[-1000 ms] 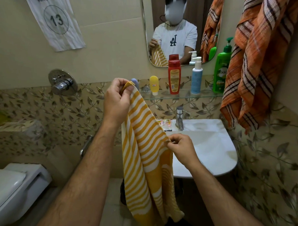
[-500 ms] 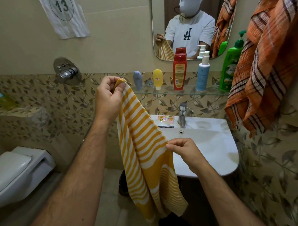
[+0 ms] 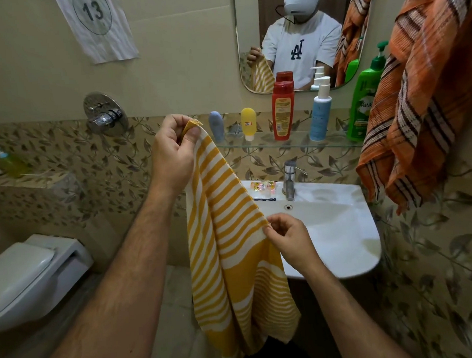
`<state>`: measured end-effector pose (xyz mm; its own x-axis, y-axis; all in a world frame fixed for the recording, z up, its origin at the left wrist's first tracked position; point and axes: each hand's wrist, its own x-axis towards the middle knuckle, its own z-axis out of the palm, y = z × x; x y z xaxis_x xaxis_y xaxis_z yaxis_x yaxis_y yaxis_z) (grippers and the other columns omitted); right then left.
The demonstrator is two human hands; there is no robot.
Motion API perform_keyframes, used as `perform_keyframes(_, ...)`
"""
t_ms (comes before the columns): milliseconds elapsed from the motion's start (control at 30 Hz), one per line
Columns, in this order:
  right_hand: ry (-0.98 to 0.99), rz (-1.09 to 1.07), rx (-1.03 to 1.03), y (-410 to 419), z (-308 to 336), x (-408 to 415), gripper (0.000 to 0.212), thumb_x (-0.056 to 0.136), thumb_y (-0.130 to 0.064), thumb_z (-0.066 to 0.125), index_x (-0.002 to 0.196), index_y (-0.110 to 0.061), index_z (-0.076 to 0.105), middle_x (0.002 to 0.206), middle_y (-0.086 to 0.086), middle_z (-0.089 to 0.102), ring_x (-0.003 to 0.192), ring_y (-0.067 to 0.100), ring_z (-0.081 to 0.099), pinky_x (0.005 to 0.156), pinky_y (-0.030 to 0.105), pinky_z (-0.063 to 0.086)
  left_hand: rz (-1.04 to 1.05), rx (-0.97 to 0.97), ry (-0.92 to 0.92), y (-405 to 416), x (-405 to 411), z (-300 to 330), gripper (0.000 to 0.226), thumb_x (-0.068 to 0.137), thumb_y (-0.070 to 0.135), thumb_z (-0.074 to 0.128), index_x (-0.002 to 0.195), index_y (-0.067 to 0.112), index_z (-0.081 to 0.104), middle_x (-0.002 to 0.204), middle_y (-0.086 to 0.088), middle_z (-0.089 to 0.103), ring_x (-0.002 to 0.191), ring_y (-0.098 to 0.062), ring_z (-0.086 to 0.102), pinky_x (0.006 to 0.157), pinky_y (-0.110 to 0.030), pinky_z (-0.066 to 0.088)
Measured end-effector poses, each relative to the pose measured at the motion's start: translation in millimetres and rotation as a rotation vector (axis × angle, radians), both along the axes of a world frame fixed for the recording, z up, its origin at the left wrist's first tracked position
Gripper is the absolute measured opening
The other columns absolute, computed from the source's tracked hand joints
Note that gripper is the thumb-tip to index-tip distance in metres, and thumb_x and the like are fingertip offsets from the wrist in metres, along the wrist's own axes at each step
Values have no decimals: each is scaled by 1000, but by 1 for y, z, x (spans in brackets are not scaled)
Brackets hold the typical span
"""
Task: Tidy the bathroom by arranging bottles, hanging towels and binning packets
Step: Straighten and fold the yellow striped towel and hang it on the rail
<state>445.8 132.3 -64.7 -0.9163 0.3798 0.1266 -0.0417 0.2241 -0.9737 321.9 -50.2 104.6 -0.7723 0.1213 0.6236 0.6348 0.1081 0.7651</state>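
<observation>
A yellow and white striped towel (image 3: 229,233) hangs in front of me, left of the sink. My left hand (image 3: 171,152) pinches its top corner at chest height. Lower down, my right hand (image 3: 288,237) pinches the towel's right edge. On the glass shelf (image 3: 295,145) stand a grey-blue tube (image 3: 217,125), a yellow tube (image 3: 248,122), a red bottle (image 3: 283,110), a blue pump bottle (image 3: 319,110) and a green pump bottle (image 3: 364,103). Small packets (image 3: 263,188) lie on the white sink (image 3: 337,228) beside the tap (image 3: 290,179).
An orange checked towel (image 3: 421,103) hangs on the right wall, next to the mirror (image 3: 291,38). A white toilet (image 3: 28,274) sits at lower left. A shower valve (image 3: 105,114) and a paper marked 13 (image 3: 95,22) are on the left wall. A yellowish bottle (image 3: 11,164) rests on the left ledge.
My view has tipped down and nearer the shelf. Both hands keep their hold on the striped towel, and the right hand has shifted slightly along its edge.
</observation>
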Motion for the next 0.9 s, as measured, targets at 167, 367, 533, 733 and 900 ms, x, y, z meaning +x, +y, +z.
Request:
perform_keyframes(167, -57, 19, -39, -4, -11, 3, 19, 94, -14, 63, 81, -13, 75, 78, 6, 73, 78, 26, 70, 74, 39, 61, 82, 58, 9, -9, -7, 2, 11, 98, 25, 59, 94, 35, 58, 89, 12, 62, 79, 1, 61, 72, -19, 55)
perform_keyframes(367, -51, -31, -74, 3, -4, 3, 23, 97, -22, 60, 77, -14, 70, 75, 5, 65, 76, 18, 61, 69, 33, 52, 236, 26, -78, -34, -25, -21, 4, 99, 27, 49, 101, 28, 51, 91, 14, 54, 80, 3, 55, 73, -21, 51)
perform_keyframes(533, 62, -32, -67, 24, 43, 2, 14, 92, -23, 68, 81, -21, 76, 82, -1, 72, 83, 17, 66, 72, 29, 55, 317, -46, -260, -71, -36, -54, 11, 102, 26, 44, 111, 21, 48, 96, 8, 54, 86, -8, 54, 78, -32, 49)
perform_keyframes(733, -47, 143, -122, 30, 81, 0, 13, 89, -20, 70, 79, -17, 76, 85, 5, 73, 84, 19, 66, 73, 31, 54, 357, -74, -420, -91, -34, -80, 20, 103, 30, 41, 118, 19, 49, 100, 3, 54, 86, -8, 51, 68, -24, 38)
perform_keyframes(900, 5, -190, 106, 12, 81, -13, 17, 90, -20, 67, 76, -11, 73, 76, 5, 69, 76, 18, 65, 63, 26, 55, 401, -27, -446, -70, -21, -79, 15, 99, 21, 43, 107, 12, 51, 94, 0, 54, 89, -17, 50, 70, -29, 36)
